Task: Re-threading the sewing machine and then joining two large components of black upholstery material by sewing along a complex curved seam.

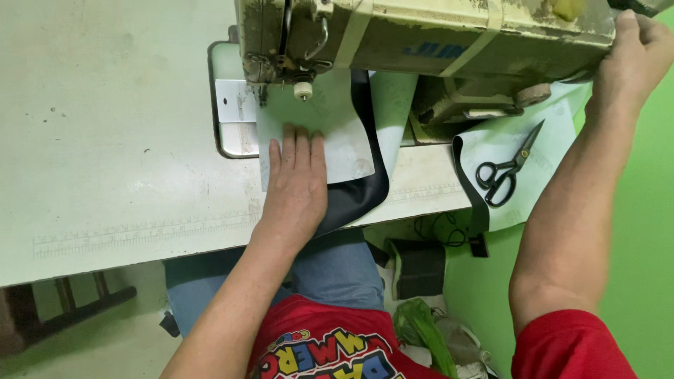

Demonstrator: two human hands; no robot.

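The left hand lay flat, fingers spread, pressing a thin, limp pale sheet over black fabric; the right hand gripped the sewing machine's end.

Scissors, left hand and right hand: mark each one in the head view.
scissors (507,170): head view, on the pivot where the black blades meet the handles.
left hand (295,184): head view, on the back of the hand, flat on the pale fabric.
right hand (635,60): head view, on the back of the hand at the sewing machine's end.
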